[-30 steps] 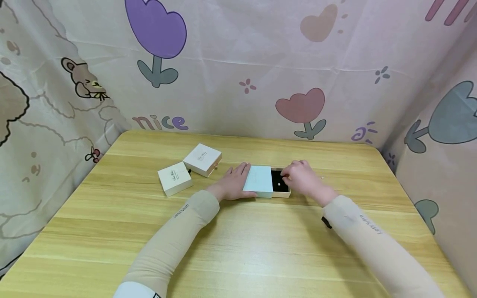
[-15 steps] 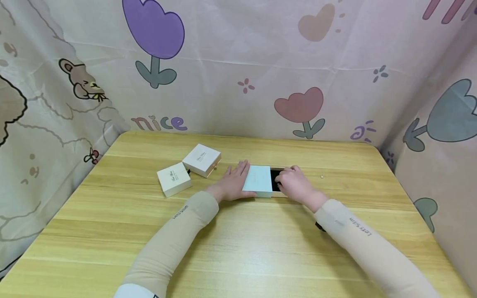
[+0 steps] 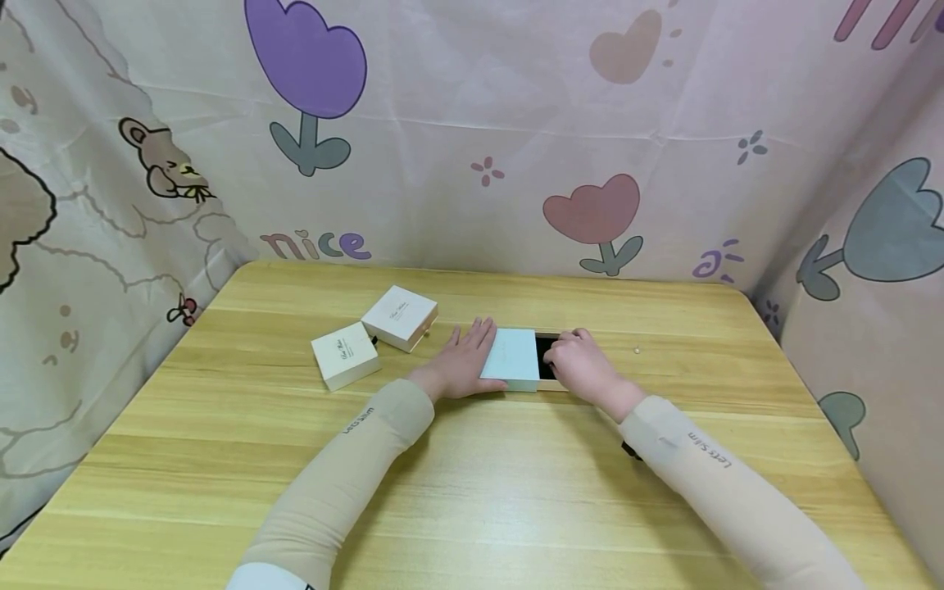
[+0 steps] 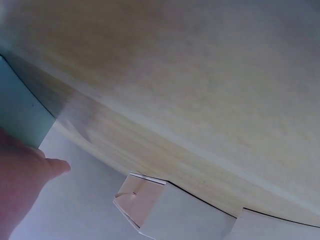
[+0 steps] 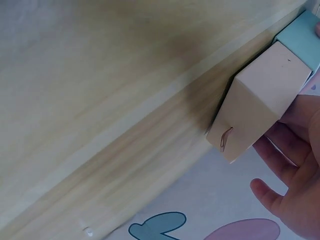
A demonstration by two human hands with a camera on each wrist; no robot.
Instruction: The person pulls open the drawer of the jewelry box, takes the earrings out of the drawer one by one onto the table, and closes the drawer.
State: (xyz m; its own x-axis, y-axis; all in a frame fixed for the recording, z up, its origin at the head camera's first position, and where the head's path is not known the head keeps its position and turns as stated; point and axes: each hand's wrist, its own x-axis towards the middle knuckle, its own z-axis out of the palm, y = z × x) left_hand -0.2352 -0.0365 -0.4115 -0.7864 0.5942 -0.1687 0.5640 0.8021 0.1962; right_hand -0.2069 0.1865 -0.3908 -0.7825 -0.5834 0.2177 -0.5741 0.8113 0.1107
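A light blue sleeve box lies mid-table with its pinkish drawer pulled out to the right, black lining inside. My left hand rests against the sleeve's left end, fingers straight and the thumb along its front side. My right hand reaches over the drawer with its fingertips down at the black lining. I cannot tell what is between those fingertips. In the right wrist view, some of its fingers lie loosely bent beside the drawer, which has a small pull loop.
Two white boxes, the rear one and the front one, lie to the left with printed lids. A tiny shiny bead-like piece sits on the wooden table right of my right hand. A patterned cloth hangs behind.
My right hand has moved left and lower over the drawer, covering a tiny white piece that showed on the black lining. My left hand and the boxes have stayed in place.
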